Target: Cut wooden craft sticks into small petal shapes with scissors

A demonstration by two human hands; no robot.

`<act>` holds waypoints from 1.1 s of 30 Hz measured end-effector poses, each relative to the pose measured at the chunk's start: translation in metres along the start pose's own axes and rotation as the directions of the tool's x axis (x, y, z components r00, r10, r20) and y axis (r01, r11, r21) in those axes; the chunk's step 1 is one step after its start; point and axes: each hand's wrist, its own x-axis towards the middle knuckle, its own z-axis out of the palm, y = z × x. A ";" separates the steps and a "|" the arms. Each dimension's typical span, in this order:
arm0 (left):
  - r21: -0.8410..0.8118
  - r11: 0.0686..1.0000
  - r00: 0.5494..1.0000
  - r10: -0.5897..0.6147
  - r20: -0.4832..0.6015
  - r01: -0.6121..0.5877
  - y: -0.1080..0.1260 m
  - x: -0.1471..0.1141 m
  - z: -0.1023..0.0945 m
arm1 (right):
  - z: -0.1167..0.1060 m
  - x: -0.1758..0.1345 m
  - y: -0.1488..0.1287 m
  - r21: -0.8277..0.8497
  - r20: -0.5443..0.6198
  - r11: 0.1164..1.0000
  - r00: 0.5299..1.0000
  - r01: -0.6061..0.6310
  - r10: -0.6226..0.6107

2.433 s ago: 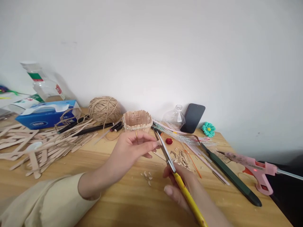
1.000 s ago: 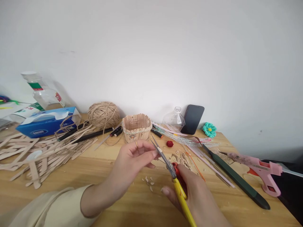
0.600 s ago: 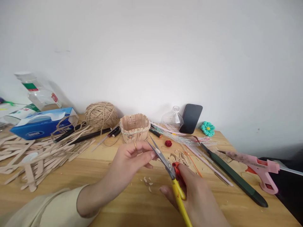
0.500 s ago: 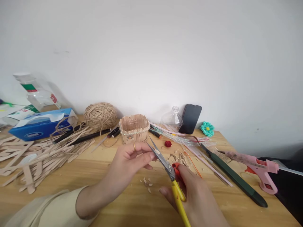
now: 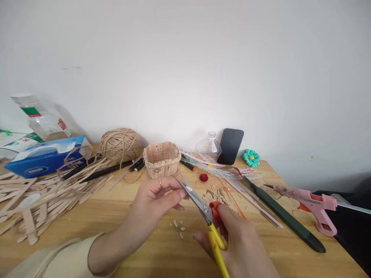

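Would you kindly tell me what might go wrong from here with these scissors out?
The scissors in the right hand have parted blades right beside the fingertips of the left hand, so a slip might nick them. The small pale piece at the blades could slip loose. The pink glue gun sits at the right edge of the table, where a bump might knock it off.

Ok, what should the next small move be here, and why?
I'd suggest slowly closing the scissors a little with the right hand. Their blades are parted, a small pale piece shows right at them, and the left hand appears to pinch it. That hand's thumb sits very near the metal, so going gently seems wiser.
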 end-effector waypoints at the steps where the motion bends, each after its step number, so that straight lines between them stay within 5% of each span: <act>1: 0.002 1.000 1.000 -0.002 -0.004 0.002 0.000 0.000 0.000 | 0.000 0.000 0.001 -0.017 0.001 1.000 1.000 0.012 -0.012; 33: 0.127 0.991 0.999 -0.028 -0.039 0.032 0.007 0.000 0.001 | 0.003 0.000 0.016 -0.244 -0.122 0.957 0.974 0.158 -0.192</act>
